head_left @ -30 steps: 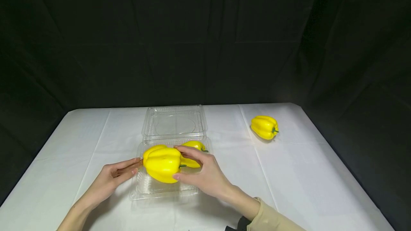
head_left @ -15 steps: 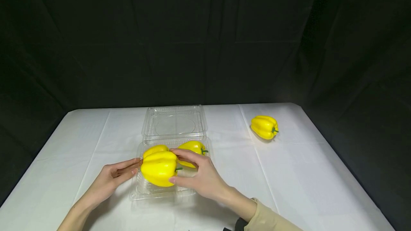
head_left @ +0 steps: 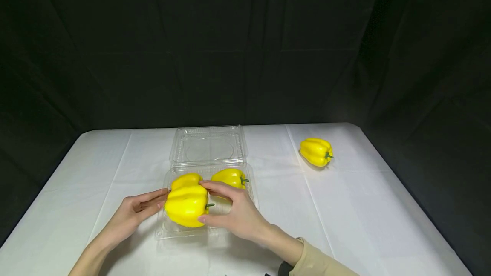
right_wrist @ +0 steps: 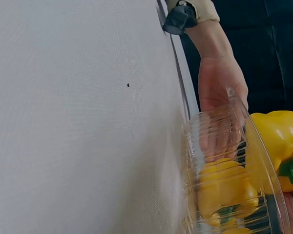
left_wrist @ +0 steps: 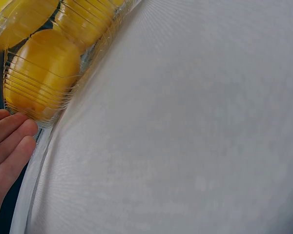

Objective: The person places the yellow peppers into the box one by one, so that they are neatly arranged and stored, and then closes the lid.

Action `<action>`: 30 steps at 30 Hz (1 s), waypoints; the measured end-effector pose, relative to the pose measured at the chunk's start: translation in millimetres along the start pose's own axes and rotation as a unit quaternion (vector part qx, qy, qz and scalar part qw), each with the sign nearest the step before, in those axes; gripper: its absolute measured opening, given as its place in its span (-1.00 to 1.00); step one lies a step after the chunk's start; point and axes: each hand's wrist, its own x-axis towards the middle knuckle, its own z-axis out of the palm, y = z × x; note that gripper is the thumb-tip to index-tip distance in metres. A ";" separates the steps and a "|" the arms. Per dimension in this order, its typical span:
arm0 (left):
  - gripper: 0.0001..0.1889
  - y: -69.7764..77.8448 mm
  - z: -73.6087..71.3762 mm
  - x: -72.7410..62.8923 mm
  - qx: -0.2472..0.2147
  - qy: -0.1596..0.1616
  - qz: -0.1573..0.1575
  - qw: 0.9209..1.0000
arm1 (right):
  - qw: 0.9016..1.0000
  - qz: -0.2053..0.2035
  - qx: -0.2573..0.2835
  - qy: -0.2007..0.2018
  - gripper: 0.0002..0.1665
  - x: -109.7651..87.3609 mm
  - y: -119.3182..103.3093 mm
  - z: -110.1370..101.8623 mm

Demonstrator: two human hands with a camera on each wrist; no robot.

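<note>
My right hand (head_left: pixel 241 212) grips a yellow bell pepper (head_left: pixel 186 208) near its green stem, fingers on the far side and thumb on the near side. That pepper is over the front left of a clear plastic clamshell container (head_left: pixel 180 234); in the right wrist view, the held pepper (right_wrist: pixel 278 131) shows above the rim. Two more yellow peppers lie inside, one at the back left (head_left: pixel 186 179), partly hidden, and another at the back right (head_left: pixel 230 176). At the container's left side, my left hand (head_left: pixel 130 216) touches the wall with nearly straight fingers (left_wrist: pixel 12 141).
Behind the base, the container's lid (head_left: pixel 209 146) lies folded back on the white-covered table (head_left: pixel 364 208). Another yellow pepper (head_left: pixel 316 152) rests farther right. A black curtain (head_left: pixel 245 54) surrounds the table's back and sides.
My right hand has brought its pepper leftward and nearer to me, uncovering more of both peppers in the container. My left hand has stayed in place.
</note>
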 end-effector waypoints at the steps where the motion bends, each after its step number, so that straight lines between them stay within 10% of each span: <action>1: -0.53 -0.1 0.0 0.0 0.002 0.001 -0.001 1.000 | 1.000 -0.002 -0.001 -0.001 -0.23 0.2 0.4 0.6; 30: -0.52 0.9 0.4 -0.2 0.012 0.004 -0.013 1.000 | 0.999 0.014 -0.041 -0.018 -0.21 -0.5 5.5 4.5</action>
